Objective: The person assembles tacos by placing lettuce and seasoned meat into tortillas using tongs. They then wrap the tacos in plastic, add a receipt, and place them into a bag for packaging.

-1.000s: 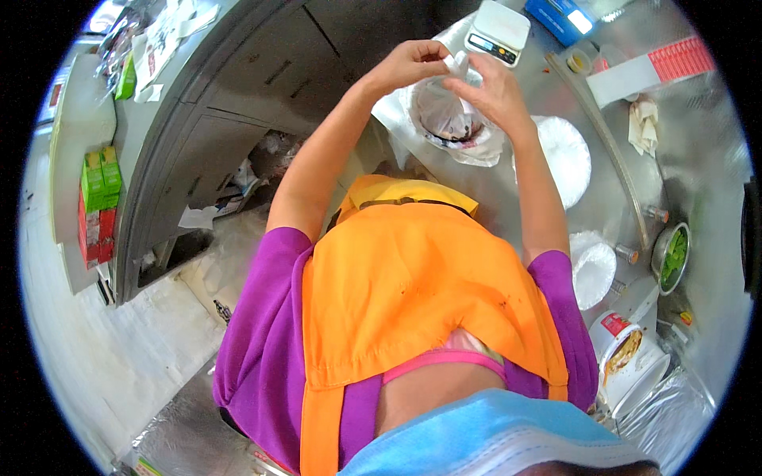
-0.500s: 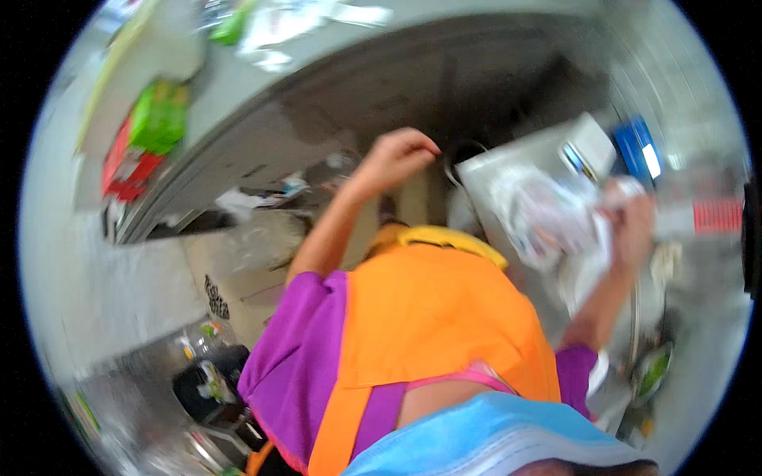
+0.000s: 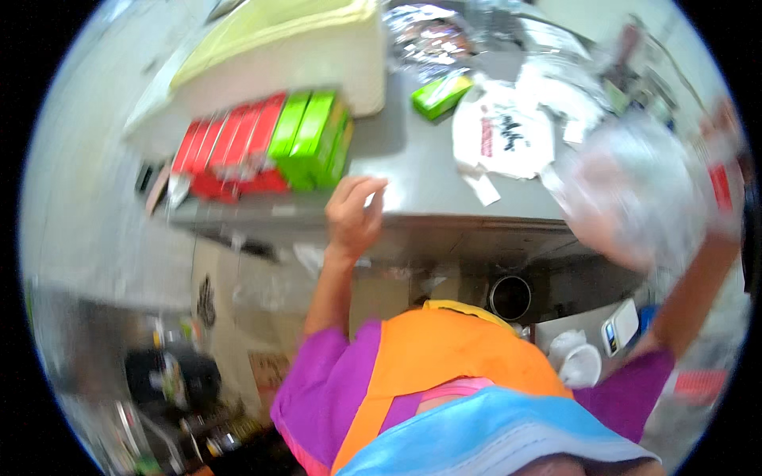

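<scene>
At the counter's near edge, my left hand (image 3: 355, 218) has loosely curled fingers with nothing visible in them. It is close to the row of red and green boxes (image 3: 305, 143). Far to the right my raised right hand (image 3: 722, 131) is smeared by motion. A clear plastic bag (image 3: 627, 194) with pale, pinkish contents hangs beside it, gripped at its side. A small red patch shows by the wrist; what it belongs to is unclear. White printed plastic bags (image 3: 504, 131) lie on the counter between my hands, next to a small green packet (image 3: 441, 95).
Behind the boxes stands a white bin (image 3: 270, 67) with a yellowish rim. A silvery clear package (image 3: 429, 40) rests at the back of the grey counter (image 3: 397, 151). Below right are a white scale (image 3: 620, 327), a white cup-like container (image 3: 579, 365) and a round dark pot (image 3: 509, 297).
My view has turned toward the counter. My right hand has lifted the plastic bag from the low surface with the scale up to counter height. My left hand has come near the boxes.
</scene>
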Tool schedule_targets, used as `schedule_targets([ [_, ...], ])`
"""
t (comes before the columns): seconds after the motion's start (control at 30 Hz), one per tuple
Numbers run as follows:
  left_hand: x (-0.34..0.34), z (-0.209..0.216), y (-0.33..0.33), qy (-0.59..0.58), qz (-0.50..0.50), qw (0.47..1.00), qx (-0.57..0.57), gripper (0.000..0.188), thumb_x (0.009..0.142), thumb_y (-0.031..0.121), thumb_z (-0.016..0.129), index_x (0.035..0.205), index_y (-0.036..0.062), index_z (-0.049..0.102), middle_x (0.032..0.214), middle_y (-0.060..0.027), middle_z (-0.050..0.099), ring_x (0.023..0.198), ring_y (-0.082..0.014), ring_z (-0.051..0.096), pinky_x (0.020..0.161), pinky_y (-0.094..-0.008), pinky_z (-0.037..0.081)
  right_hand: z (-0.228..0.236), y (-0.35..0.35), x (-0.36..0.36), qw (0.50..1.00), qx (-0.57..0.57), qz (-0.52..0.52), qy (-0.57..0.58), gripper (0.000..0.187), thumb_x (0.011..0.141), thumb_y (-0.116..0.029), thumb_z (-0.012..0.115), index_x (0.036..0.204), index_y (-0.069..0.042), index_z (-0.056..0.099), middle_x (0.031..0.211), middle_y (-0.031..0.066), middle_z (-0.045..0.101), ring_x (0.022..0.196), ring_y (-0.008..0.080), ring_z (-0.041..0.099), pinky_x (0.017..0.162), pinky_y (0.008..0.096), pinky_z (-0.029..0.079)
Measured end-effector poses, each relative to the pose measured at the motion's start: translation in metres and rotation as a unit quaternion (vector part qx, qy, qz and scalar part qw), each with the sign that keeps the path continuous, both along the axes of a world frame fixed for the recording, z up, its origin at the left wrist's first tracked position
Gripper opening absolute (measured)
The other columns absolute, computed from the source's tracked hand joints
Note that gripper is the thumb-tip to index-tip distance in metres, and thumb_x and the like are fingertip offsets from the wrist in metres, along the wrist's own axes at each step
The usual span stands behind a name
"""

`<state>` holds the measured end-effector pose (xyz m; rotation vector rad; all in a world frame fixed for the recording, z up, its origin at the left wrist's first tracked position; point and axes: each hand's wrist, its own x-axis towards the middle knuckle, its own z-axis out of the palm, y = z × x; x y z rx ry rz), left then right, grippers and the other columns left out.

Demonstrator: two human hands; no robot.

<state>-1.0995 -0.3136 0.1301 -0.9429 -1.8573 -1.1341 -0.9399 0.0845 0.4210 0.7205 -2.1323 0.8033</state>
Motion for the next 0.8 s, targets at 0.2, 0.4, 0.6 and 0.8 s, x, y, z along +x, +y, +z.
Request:
schedule_targets([
  [0.2,-0.014,-0.009,-0.024,-0.069,0.082,0.988,-0.112,0.011,0.081,0.007,0.067,0.092,0.0052,0.066,0.084,-0.0108,0.066,0.075,-0.0278,0.063,0.066,-0.0349,0.051,-0.007,-0.107,-0.175,0.914,-0.387,0.041,-0.116,0.016,0.094,-0.014,0.051,0.096,-0.002,0.062,0.087,0.0094,0.065,0.077,0.0186,0.065,0.073,0.0312,0.056],
  [0.4,-0.020,-0.011,-0.024,-0.077,0.044,0.993,-0.079,0.013,0.078,0.005,0.070,0.091,0.0052,0.066,0.082,-0.0107,0.065,0.073,-0.0276,0.063,0.063,-0.0338,0.051,0.026,-0.147,-0.246,0.898,-0.383,0.130,-0.175,0.017,0.093,-0.014,0.052,0.093,0.001,0.061,0.086,0.0122,0.065,0.081,0.0227,0.067,0.075,0.0341,0.056],
  [0.6,-0.021,-0.013,-0.026,-0.088,0.029,0.994,-0.062,0.011,0.078,0.006,0.069,0.089,0.0072,0.065,0.081,-0.0088,0.064,0.073,-0.0270,0.062,0.064,-0.0355,0.050,0.041,-0.164,-0.275,0.925,-0.321,0.081,-0.187,0.016,0.089,-0.012,0.057,0.091,0.002,0.065,0.091,0.0139,0.067,0.085,0.0226,0.067,0.076,0.0327,0.055],
  [0.8,-0.020,-0.015,-0.020,-0.093,0.028,0.994,-0.050,0.009,0.080,0.005,0.068,0.089,0.0043,0.065,0.082,-0.0105,0.065,0.072,-0.0262,0.063,0.063,-0.0328,0.050,0.048,-0.175,-0.274,0.951,-0.259,0.057,-0.162,0.016,0.086,-0.014,0.059,0.088,-0.003,0.071,0.085,0.0090,0.069,0.077,0.0142,0.063,0.059,0.0299,0.047],
])
